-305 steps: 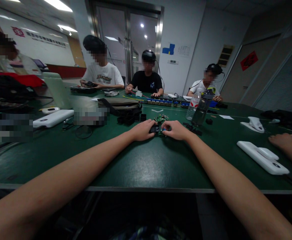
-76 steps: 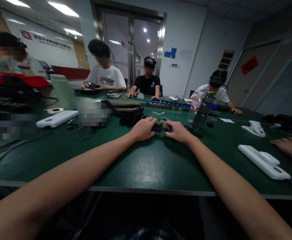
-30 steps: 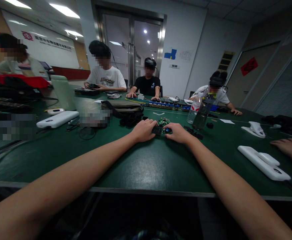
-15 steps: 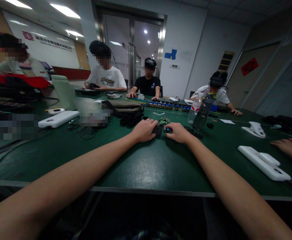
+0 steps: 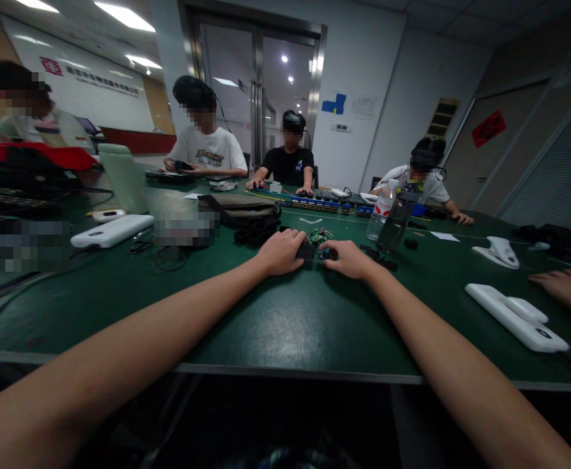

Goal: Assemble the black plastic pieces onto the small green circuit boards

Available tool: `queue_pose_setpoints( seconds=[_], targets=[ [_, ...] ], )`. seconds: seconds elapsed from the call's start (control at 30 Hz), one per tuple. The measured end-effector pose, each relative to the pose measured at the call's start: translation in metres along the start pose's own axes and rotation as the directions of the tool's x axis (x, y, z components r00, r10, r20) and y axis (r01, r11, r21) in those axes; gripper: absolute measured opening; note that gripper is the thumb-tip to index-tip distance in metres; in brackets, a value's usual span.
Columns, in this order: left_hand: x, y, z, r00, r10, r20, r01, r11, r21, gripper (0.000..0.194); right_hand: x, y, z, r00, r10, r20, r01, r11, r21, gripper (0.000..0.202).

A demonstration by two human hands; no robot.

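Both arms reach forward over the green table (image 5: 276, 312). My left hand (image 5: 280, 253) is closed on the edge of a small dark, flat box-like piece (image 5: 307, 251), its thumb on the near side. Just right of it, my right hand (image 5: 349, 259) pinches a small green circuit board piece (image 5: 323, 254) between thumb and curled forefinger; the fingers partly hide it. Behind both hands lies a little heap of green circuit boards (image 5: 321, 234). Several black parts (image 5: 383, 259) lie beside my right hand.
A clear bottle (image 5: 378, 218) and a dark bottle (image 5: 397, 225) stand at right. White devices (image 5: 515, 319) lie further right, near another person's hand (image 5: 566, 292). A grey-brown bag (image 5: 241, 210) and a white power bank (image 5: 112, 231) are at left. Several people sit across the table.
Both hands stay in nearly the same place. The small circuit board piece at my right fingertips has turned slightly, and my left hand has shifted a little. The camera view moved slightly.
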State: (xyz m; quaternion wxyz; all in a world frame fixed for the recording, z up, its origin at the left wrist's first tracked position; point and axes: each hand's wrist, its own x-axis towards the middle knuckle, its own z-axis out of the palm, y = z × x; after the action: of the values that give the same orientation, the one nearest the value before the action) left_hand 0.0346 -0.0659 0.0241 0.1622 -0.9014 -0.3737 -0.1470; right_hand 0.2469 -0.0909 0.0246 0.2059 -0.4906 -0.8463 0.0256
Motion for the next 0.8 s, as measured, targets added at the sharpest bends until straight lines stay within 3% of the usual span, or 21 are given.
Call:
queue_pose_setpoints(
  seconds=[0.37,0.8],
  targets=[
    [-0.0009,0.0009,0.0007,1.0,-0.003,0.004,0.003,1.0,-0.006,0.031,0.0008,-0.0004,0.0003,0.999,0.013,0.047,-0.015,0.999,0.041,0.025],
    [-0.0005,-0.0001,0.0025,1.0,-0.009,-0.002,0.008,0.998,-0.056,0.035,0.0005,0.0012,0.0014,1.0,-0.009,0.018,0.008,0.998,0.062,0.017]
  ],
)
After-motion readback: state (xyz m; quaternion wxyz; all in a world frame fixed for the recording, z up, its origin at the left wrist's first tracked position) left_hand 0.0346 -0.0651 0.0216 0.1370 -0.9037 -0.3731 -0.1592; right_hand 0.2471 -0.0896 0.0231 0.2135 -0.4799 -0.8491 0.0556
